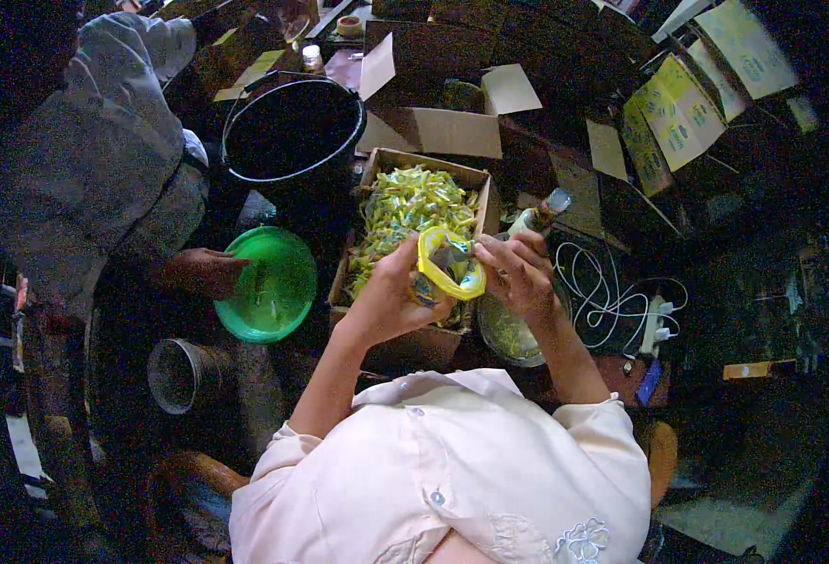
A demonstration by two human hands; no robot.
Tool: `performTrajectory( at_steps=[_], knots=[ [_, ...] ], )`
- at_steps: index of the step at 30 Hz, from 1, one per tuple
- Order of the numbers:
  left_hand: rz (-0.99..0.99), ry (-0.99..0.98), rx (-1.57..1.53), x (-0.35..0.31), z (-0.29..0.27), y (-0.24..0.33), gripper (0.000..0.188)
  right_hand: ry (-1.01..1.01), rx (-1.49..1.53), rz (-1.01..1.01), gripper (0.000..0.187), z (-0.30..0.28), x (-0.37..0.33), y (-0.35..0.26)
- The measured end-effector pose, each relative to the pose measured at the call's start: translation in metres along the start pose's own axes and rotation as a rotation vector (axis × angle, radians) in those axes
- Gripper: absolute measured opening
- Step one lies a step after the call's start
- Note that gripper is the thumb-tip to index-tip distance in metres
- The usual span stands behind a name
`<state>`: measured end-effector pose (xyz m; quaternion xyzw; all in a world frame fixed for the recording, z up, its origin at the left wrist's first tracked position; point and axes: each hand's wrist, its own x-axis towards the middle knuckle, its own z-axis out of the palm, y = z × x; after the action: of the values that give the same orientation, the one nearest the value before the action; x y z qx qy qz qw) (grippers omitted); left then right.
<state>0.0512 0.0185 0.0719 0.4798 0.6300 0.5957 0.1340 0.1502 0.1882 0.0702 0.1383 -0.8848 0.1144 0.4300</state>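
Note:
A yellow plastic pouch (423, 252) is held up with its mouth spread wide, and its inside looks silvery and partly filled. My left hand (388, 289) is closed round the pouch's left side and lower part. On the other side, the bent fingers of my right hand (522, 273) pinch the pouch's right rim. Just beyond and beneath the hands stands a cardboard box (490, 202) heaped with small yellow-green packets (414, 199). Under my right hand is a round bowl (518, 350), partly hidden by my wrist.
At left, a co-worker's hand (210, 273) touches a green basin (294, 282). Near it stand a dark bucket (358, 141) and a pale tub (178, 376). A clear-capped bottle (539, 214), white cables (612, 301) and a power strip (657, 324) lie right; open cartons (682, 113) stand behind.

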Motion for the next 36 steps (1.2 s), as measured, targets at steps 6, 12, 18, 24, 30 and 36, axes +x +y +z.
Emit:
performTrajectory(
  at_steps=[6,12,18,24,30,36],
  knots=[
    [-0.006,-0.121,-0.139,0.004,0.003,-0.012,0.05,-0.011,-0.041,-0.025,0.034,-0.004,0.003,0.001],
    [-0.237,-0.338,-0.259,0.006,-0.005,-0.022,0.068,0.044,0.063,-0.013,0.034,0.0,0.0,0.009],
    [-0.453,-0.471,-0.509,0.009,-0.005,-0.037,0.061,-0.003,0.101,0.036,0.034,0.005,0.001,0.011],
    [-0.257,-0.288,-0.475,0.02,-0.008,-0.043,0.079,0.053,0.021,-0.027,0.043,0.007,0.008,0.015],
    [-0.295,-0.153,-0.473,0.023,-0.008,-0.047,0.063,-0.043,-0.084,0.034,0.049,0.008,0.008,0.023],
    [-0.019,0.013,-0.033,0.034,0.013,-0.053,0.063,-0.026,-0.108,0.03,0.044,0.013,0.013,0.029]
  ],
)
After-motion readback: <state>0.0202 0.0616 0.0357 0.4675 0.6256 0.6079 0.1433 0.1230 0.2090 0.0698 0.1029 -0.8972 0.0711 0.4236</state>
